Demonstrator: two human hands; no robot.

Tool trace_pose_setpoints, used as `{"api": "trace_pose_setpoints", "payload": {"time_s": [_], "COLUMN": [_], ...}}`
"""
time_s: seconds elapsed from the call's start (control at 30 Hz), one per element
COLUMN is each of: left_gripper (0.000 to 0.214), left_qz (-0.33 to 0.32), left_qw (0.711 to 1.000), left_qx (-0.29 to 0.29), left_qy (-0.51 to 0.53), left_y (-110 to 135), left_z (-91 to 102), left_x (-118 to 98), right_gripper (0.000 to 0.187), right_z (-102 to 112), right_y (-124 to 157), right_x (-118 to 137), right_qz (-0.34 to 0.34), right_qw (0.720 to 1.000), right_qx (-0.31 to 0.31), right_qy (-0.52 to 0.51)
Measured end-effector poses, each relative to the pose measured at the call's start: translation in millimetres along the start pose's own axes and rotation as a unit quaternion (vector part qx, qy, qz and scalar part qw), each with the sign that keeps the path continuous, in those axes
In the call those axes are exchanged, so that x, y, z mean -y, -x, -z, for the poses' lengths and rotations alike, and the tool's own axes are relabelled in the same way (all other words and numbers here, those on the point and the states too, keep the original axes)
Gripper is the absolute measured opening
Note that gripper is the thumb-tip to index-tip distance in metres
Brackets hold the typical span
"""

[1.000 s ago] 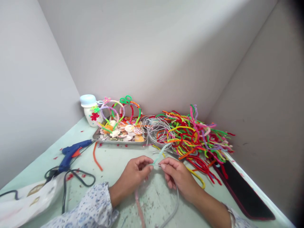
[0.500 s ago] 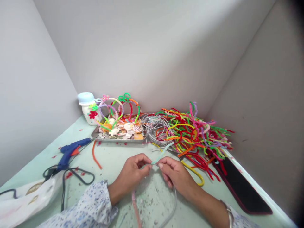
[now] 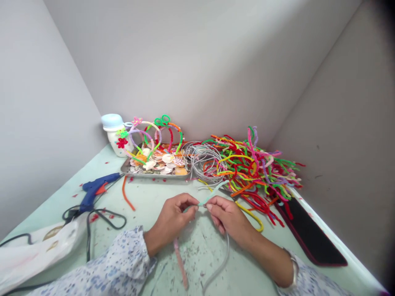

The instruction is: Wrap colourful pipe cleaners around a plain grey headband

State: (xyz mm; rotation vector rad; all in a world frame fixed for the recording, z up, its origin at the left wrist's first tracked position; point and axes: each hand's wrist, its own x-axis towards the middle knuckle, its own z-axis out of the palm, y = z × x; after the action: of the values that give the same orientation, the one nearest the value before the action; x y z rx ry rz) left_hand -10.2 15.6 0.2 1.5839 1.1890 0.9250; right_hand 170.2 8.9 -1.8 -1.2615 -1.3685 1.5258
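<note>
My left hand point(image 3: 174, 218) is closed in a pinch, thumb and forefinger on a mint-green pipe cleaner point(image 3: 218, 190). Its free end slants up and right between the hands. My right hand point(image 3: 231, 218) pinches a grey wire point(image 3: 227, 255), which curves down from under the palm to the front of the table. The fingertips of both hands almost meet where the mint pipe cleaner crosses the wire. Below my left hand hangs a fuzzy pink length point(image 3: 180, 265); whether it joins the wire is hidden by the fingers.
Behind my hands are a metal tray point(image 3: 154, 176) of seashells with decorated headbands, a wire coil point(image 3: 208, 164), and a heap of pipe cleaners point(image 3: 256, 164). A blue glue gun point(image 3: 92, 191) lies left, near a white bag point(image 3: 58, 246). A black mat point(image 3: 311, 234) lies right.
The view has shifted slightly, with the hands now a little higher in the picture. Both hands keep their pinch, and the right fingertips sit closer to the mint pipe cleaner.
</note>
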Motion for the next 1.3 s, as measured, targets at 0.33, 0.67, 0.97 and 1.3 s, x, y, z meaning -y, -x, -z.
{"api": "trace_pose_setpoints", "payload": {"time_s": [0.33,0.67,0.97,1.3], "left_gripper": [0.015,0.012,0.037,0.035], "left_qz": [-0.047,-0.028,0.056,0.082], "left_qw": [0.998,0.999,0.995,0.993], "left_qx": [-0.005,0.019,0.045,0.08], "left_qy": [-0.05,-0.01,0.064,0.042], "left_y": [2.6,1.5,-3.7,-5.6], "left_z": [1.1,1.5,2.1,2.0], "left_x": [4.6,3.4,-1.2,-1.9], "right_gripper": [0.017,0.018,0.019,0.016], "right_z": [0.6,-0.1,-1.8,-2.8], "right_y": [-0.6,1.8,4.6,4.0], "right_x": [-4.5,-5.4,-7.7,-8.0], "right_qz": [-0.007,0.022,0.055,0.06], "right_qw": [1.0,0.999,0.997,0.996], "right_qx": [-0.006,-0.016,-0.019,-0.016], "right_qy": [0.016,0.019,0.047,0.066]}}
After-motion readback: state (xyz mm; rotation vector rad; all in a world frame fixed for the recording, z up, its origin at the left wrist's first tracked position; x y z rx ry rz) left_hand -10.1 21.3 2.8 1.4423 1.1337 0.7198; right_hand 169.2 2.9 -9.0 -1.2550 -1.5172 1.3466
